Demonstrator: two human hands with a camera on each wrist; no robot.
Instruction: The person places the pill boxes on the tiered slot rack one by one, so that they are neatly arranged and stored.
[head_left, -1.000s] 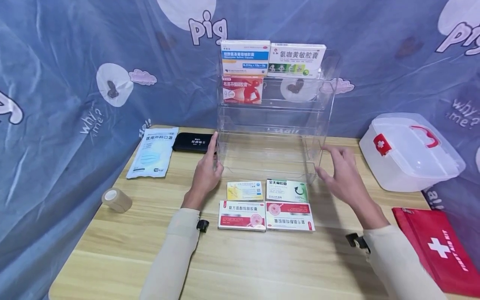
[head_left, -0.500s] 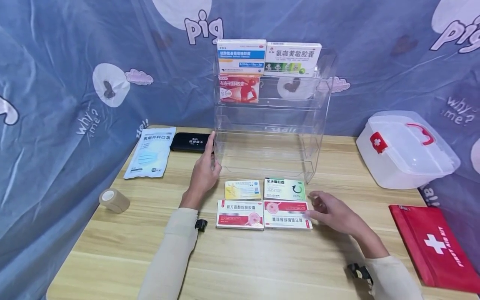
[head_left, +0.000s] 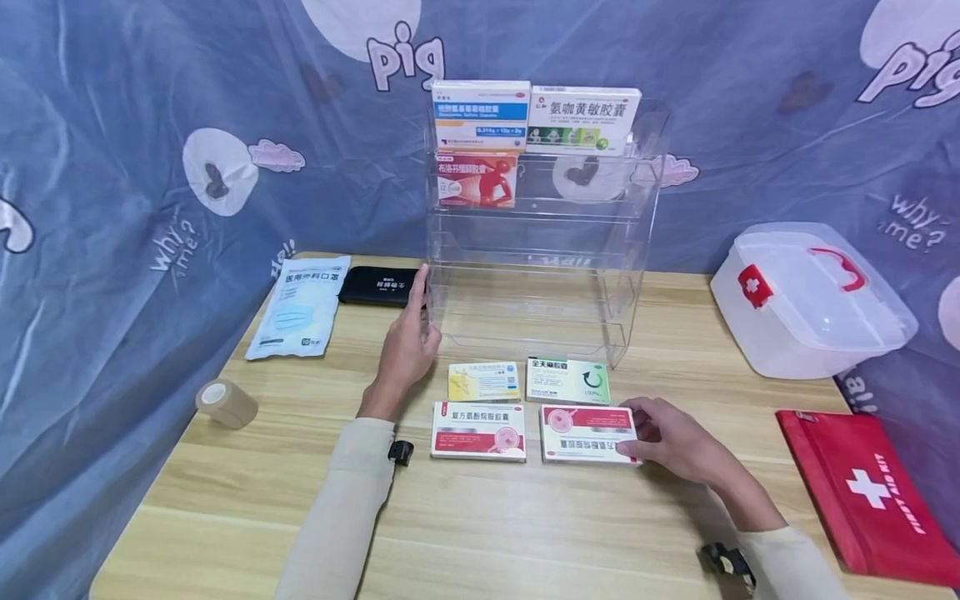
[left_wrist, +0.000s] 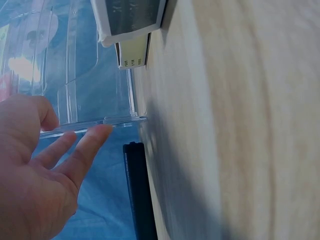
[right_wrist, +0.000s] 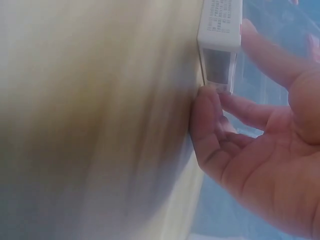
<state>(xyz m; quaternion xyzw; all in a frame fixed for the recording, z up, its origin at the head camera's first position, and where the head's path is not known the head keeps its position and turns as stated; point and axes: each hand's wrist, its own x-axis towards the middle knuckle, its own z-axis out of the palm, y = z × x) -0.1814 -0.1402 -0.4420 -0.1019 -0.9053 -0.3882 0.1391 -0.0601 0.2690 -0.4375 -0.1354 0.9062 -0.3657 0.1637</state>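
Observation:
My right hand (head_left: 678, 442) pinches the right end of a red and white medicine box (head_left: 585, 433), thumb on its printed face and fingers at its end and lower edge. In the right wrist view the box's white end (right_wrist: 218, 65) shows between thumb and fingers. My left hand (head_left: 405, 350) touches the left side of a clear acrylic display rack (head_left: 525, 329) with fingers extended. A matching red and white box (head_left: 478, 432) lies left of the pinched one. Behind them lie a yellow and white box (head_left: 483, 382) and a green and white box (head_left: 567, 381).
The rack's upper tiers hold a blue and white box (head_left: 482, 117), a white and green box (head_left: 583, 121) and a red box (head_left: 476, 179). A mask packet (head_left: 298, 307), black case (head_left: 381, 285) and tan tape roll (head_left: 227, 403) lie left; a first-aid box (head_left: 813, 300) and red pouch (head_left: 866, 496) right.
My right hand has come down from the rack's right side to the right-hand red and white box, taken hold of it and drawn it slightly rightward from its neighbour. The left hand stays put.

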